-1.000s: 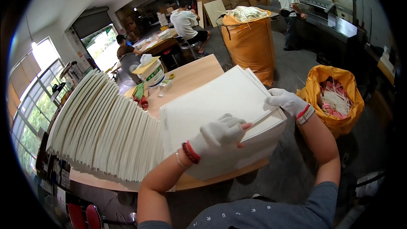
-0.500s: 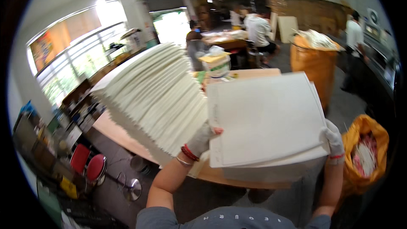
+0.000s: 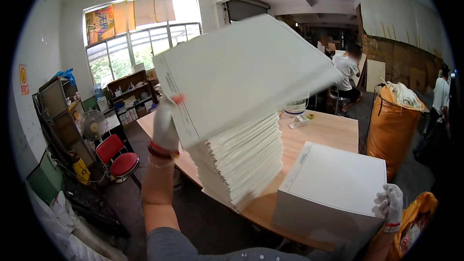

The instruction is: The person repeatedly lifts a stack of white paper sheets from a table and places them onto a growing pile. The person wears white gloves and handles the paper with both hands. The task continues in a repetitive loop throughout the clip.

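Observation:
My left hand (image 3: pixel 166 128), in a white glove, is raised and grips the left edge of a large white sheet (image 3: pixel 237 75). This sheet hangs tilted above a tall stack of white sheets (image 3: pixel 246 164), whose edges look wavy, and hides its top. To the right, a lower, neat stack of white sheets (image 3: pixel 338 174) sits near the table's front edge. My right hand (image 3: pixel 390 202), also gloved, rests at that stack's right corner with its fingers curled. Whether a sheet's edge is between those fingers is hidden.
Both stacks stand on a wooden table (image 3: pixel 333 128). A white tub (image 3: pixel 296 106) is behind the raised sheet. An orange sack (image 3: pixel 394 128) stands right of the table, another orange sack (image 3: pixel 425 208) near my right arm. A red chair (image 3: pixel 123 162) is at left. A seated person (image 3: pixel 345 70) works farther back.
My left hand has lifted the sheet up and left, over the tall stack. My right hand has come off it and is at the lower stack's corner. The view has swung left.

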Tool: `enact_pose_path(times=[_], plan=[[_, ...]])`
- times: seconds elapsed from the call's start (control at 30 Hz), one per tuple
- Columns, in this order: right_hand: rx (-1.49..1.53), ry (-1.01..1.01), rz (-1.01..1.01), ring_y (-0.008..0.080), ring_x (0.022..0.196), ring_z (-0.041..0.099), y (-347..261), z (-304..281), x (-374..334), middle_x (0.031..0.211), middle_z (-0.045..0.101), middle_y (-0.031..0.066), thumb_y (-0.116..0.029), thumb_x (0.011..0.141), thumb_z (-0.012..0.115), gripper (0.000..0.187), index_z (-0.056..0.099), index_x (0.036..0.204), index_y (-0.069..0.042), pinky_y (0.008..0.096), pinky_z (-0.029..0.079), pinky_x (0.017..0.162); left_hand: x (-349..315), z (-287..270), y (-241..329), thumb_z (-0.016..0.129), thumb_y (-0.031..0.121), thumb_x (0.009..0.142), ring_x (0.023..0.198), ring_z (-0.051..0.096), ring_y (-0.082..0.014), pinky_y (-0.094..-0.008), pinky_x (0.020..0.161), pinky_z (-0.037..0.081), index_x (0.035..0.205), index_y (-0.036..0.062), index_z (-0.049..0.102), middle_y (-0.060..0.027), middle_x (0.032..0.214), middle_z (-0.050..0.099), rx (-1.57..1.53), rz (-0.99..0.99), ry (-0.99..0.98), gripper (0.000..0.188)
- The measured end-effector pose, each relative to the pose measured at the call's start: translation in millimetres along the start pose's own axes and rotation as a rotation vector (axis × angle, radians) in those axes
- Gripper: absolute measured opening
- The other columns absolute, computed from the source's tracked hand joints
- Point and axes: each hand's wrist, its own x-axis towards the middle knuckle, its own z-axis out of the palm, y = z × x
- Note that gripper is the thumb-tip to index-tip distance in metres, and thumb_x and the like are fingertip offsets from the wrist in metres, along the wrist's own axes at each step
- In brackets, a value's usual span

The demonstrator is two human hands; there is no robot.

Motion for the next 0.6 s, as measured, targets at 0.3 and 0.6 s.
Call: enact_pose_path(times=[0.3,0.6], plan=[[-0.032,0.047,-0.014,0.0087,0.04,0.05,0.2,0.0,-2.4,0.069,0.063,0.0103,-0.032,0.099,0.052,0.034,0.056,0.106,0.001,0.0197,0.032,0.03,161.5,-82.4,38.2,0.054,0.005,0.092,0.106,0.061,-0.0309,-0.0415,0.092,0.054,0.125,-0.0019,0.045,-0.0148,0.117,0.056,0.04,-0.036,0.489,0.035],[-0.011,0.054,-0.022,0.0091,0.041,0.051,5.5,0.1,-2.4,0.068,0.062,0.0083,-0.031,0.098,0.052,0.032,0.058,0.106,0.0,0.0196,0.036,0.034,165.9,-146.5,25.0,0.065,0.018,0.092,0.083,0.057,-0.0181,-0.0295,0.078,0.05,0.109,0.0023,0.063,-0.0085,0.099,0.064,0.766,-0.151,0.414,0.023]])
